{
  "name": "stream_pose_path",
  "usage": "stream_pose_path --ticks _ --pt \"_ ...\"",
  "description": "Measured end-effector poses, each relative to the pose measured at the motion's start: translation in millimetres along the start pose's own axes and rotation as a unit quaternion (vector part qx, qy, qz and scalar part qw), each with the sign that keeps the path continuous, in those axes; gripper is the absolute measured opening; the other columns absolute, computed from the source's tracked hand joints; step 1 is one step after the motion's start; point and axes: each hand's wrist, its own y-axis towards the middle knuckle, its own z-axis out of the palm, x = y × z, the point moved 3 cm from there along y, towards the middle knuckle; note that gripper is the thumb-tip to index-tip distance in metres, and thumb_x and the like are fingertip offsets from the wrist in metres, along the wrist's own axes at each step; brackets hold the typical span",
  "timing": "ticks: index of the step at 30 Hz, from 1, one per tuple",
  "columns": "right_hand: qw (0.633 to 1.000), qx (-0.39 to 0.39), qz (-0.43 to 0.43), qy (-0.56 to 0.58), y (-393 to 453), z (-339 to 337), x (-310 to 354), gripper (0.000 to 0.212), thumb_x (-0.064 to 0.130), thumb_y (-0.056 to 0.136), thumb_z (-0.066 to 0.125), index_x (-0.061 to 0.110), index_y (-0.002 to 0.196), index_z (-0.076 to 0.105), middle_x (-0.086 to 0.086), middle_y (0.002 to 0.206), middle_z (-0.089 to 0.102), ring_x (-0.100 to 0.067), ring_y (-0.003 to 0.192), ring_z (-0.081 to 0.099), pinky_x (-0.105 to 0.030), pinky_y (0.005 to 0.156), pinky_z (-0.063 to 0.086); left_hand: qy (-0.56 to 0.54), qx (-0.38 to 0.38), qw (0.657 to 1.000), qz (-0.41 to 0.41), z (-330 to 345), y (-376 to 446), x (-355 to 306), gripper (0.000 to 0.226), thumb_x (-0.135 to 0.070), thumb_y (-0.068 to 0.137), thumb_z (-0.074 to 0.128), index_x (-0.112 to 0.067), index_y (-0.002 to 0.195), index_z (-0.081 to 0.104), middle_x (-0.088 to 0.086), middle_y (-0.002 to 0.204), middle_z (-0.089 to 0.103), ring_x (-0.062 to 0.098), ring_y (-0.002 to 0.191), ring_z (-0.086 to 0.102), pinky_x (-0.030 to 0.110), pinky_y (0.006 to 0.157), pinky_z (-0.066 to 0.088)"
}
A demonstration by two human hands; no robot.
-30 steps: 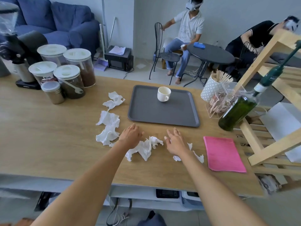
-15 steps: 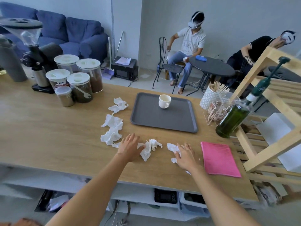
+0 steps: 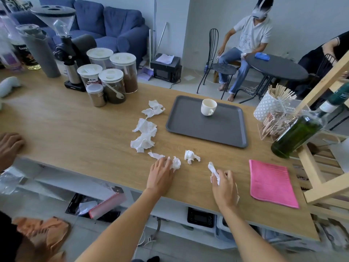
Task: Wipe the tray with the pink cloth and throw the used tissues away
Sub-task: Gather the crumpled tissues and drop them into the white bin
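Note:
A grey tray lies on the wooden counter with a white cup standing on it. Several crumpled white tissues lie left of the tray and one ball sits in front of it. My left hand rests on the counter, its fingertips touching a crumpled tissue. My right hand is closed around another tissue near the front edge. The pink cloth lies flat to the right of that hand.
Lidded jars and a coffee grinder stand at the back left. A green bottle, a stick holder and a wooden rack crowd the right side. Another person's hand rests at the left edge.
My right hand has closed on a tissue and lifted it off the counter. My left hand has pulled back a little, touching one tissue. The view has pulled back and shifted left.

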Motion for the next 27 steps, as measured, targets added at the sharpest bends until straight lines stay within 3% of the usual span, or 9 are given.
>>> stream_pose_path --ticks 5,9,11,14,19,23,27 --pt "0.999 0.007 0.022 0.049 11 3 8 0.013 0.010 0.093 0.054 0.003 0.101 0.062 -0.010 0.100 0.055 -0.025 0.076 0.055 -0.039 0.070 0.050 0.010 -0.005 1.000 0.012 -4 5 7 0.032 -0.004 0.095 0.036 -0.011 0.124 0.047 0.006 0.126 0.049 0.023 0.112 0.047 0.027 0.095 0.041" --pt "0.991 -0.019 0.038 0.129 30 1 22 0.030 0.000 0.091 0.051 0.008 0.119 0.059 -0.016 0.103 0.060 -0.021 0.082 0.050 -0.029 0.069 0.039 -0.017 0.000 1.000 0.010 -10 15 15 0.040 0.004 0.092 0.035 -0.011 0.127 0.048 0.011 0.118 0.049 0.025 0.105 0.047 0.029 0.088 0.042" --pt "0.992 -0.034 0.029 0.120 39 -1 34 0.039 0.001 0.092 0.049 0.018 0.126 0.056 -0.014 0.100 0.060 -0.018 0.078 0.048 -0.029 0.068 0.038 -0.035 0.016 0.999 0.002 -12 20 17 0.034 0.004 0.093 0.036 -0.008 0.121 0.051 0.013 0.115 0.049 0.027 0.103 0.047 0.030 0.083 0.042" --pt "0.994 -0.041 0.006 0.099 51 0 56 0.033 0.007 0.095 0.047 0.021 0.123 0.058 -0.013 0.101 0.059 -0.019 0.078 0.050 -0.027 0.066 0.036 -0.055 0.034 0.998 -0.017 -12 25 18 0.029 0.007 0.093 0.036 -0.002 0.114 0.053 0.015 0.115 0.049 0.029 0.103 0.047 0.030 0.083 0.042" --pt "0.996 0.028 -0.017 0.087 59 15 96 0.028 0.024 0.100 0.040 0.021 0.120 0.059 -0.012 0.109 0.053 -0.031 0.087 0.058 -0.032 0.070 0.041 -0.095 0.028 0.995 -0.032 -15 25 20 0.024 0.004 0.093 0.035 0.004 0.105 0.056 0.019 0.111 0.052 0.024 0.088 0.045 0.030 0.081 0.041" --pt "0.994 0.095 -0.023 0.051 44 39 105 0.027 0.026 0.098 0.042 0.019 0.120 0.055 -0.009 0.115 0.045 -0.030 0.090 0.057 -0.040 0.076 0.051 -0.112 -0.001 0.994 -0.014 -13 12 21 0.020 -0.003 0.095 0.037 0.004 0.101 0.055 0.016 0.109 0.051 0.027 0.097 0.048 0.027 0.085 0.039" --pt "0.996 0.084 -0.013 0.038 31 47 101 0.029 0.023 0.098 0.044 0.017 0.126 0.049 -0.009 0.120 0.047 -0.029 0.093 0.060 -0.042 0.073 0.053 -0.114 -0.002 0.993 0.011 -13 11 23 0.020 -0.008 0.096 0.039 0.001 0.106 0.055 0.014 0.112 0.051 0.026 0.099 0.048 0.030 0.086 0.043"
